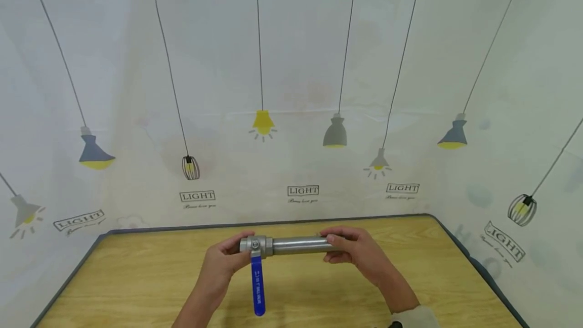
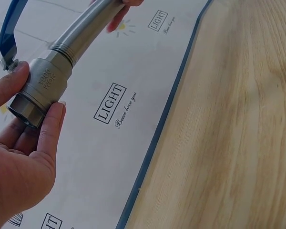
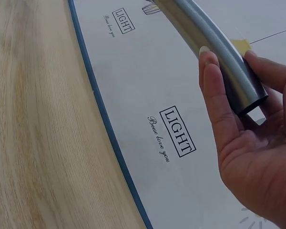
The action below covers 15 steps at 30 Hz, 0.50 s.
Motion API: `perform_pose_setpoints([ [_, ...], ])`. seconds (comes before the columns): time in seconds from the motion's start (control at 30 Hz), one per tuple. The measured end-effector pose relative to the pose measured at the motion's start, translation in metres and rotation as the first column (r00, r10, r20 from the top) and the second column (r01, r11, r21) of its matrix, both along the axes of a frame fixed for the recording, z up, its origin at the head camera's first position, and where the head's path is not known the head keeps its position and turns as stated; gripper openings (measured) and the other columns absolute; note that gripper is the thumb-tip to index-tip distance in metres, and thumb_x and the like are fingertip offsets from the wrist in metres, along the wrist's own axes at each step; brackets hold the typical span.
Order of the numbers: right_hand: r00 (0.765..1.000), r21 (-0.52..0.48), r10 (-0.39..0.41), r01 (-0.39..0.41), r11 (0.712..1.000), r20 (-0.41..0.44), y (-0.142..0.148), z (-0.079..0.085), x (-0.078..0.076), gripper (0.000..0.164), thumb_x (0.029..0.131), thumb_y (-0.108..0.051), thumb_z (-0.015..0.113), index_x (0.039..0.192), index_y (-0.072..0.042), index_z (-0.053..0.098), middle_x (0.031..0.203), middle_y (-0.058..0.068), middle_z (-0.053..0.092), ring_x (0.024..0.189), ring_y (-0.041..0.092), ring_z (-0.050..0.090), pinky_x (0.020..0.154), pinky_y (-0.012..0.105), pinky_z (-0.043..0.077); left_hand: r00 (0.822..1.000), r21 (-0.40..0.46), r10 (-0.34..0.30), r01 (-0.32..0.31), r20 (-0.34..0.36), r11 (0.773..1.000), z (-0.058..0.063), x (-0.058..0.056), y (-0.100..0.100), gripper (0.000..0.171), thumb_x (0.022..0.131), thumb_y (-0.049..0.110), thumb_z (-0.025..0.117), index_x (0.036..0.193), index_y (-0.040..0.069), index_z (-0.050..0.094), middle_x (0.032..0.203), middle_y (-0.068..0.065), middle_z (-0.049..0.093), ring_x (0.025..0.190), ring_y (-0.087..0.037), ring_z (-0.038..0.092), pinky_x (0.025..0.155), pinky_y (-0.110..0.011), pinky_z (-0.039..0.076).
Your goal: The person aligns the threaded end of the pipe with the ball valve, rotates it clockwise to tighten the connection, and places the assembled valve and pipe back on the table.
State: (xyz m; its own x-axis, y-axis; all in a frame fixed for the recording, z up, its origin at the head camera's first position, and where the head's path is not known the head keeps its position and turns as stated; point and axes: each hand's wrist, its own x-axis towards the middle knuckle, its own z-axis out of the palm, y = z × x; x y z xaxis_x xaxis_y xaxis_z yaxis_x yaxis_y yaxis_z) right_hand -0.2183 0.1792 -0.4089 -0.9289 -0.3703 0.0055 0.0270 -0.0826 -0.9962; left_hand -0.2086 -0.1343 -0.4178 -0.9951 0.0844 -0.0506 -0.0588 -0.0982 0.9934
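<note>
A steel ball valve [image 1: 256, 245] with a long blue lever handle [image 1: 257, 287] is joined to a bare metal pipe [image 1: 298, 245]. My left hand [image 1: 220, 264] grips the valve body at its free end, thumb and fingers on opposite sides. In the left wrist view, threads show where the pipe [image 2: 88, 28] meets the valve [image 2: 45, 83], which is stamped 1000 WOG. The right hand [image 1: 362, 254] holds the pipe's far end between thumb and fingers. Its open end [image 3: 254, 105] faces the palm in the right wrist view. Valve and pipe are held level above the table, the lever pointing toward me.
Below the hands lies a wood-grain table [image 1: 136, 277] with a dark blue edge strip [image 1: 273, 223]. A pale sheet [image 1: 300, 65] printed with hanging lamps and LIGHT labels surrounds it at the back and both sides.
</note>
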Motion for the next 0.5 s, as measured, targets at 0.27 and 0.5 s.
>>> perform_pose_setpoints([
  [0.27, 0.994, -0.013, 0.093, -0.094, 0.996, -0.054, 0.0068, -0.0017, 0.0008, 0.044, 0.083, 0.002, 0.069, 0.127, 0.003, 0.059, 0.108, 0.015, 0.065, 0.085, 0.019, 0.070, 0.083, 0.037, 0.058, 1.000, 0.014, -0.003, 0.003, -0.007, 1.000, 0.0001, 0.0003, -0.0007, 0.043, 0.082, 0.003, 0.072, 0.124, 0.005, 0.065, 0.119, -0.013, 0.067, 0.107, -0.021, 0.063, 0.088, -0.032, 0.055],
  [0.5, 0.997, -0.015, 0.065, -0.065, 0.998, -0.044, 0.0093, -0.0023, 0.0017, 0.043, 0.083, 0.001, 0.071, 0.123, 0.007, 0.058, 0.108, 0.017, 0.064, 0.087, 0.021, 0.071, 0.084, 0.037, 0.058, 1.000, 0.027, -0.005, 0.005, 0.005, 1.000, -0.0014, 0.0003, 0.0018, 0.044, 0.081, 0.002, 0.072, 0.125, 0.005, 0.065, 0.120, -0.014, 0.067, 0.107, -0.021, 0.064, 0.088, -0.033, 0.055],
])
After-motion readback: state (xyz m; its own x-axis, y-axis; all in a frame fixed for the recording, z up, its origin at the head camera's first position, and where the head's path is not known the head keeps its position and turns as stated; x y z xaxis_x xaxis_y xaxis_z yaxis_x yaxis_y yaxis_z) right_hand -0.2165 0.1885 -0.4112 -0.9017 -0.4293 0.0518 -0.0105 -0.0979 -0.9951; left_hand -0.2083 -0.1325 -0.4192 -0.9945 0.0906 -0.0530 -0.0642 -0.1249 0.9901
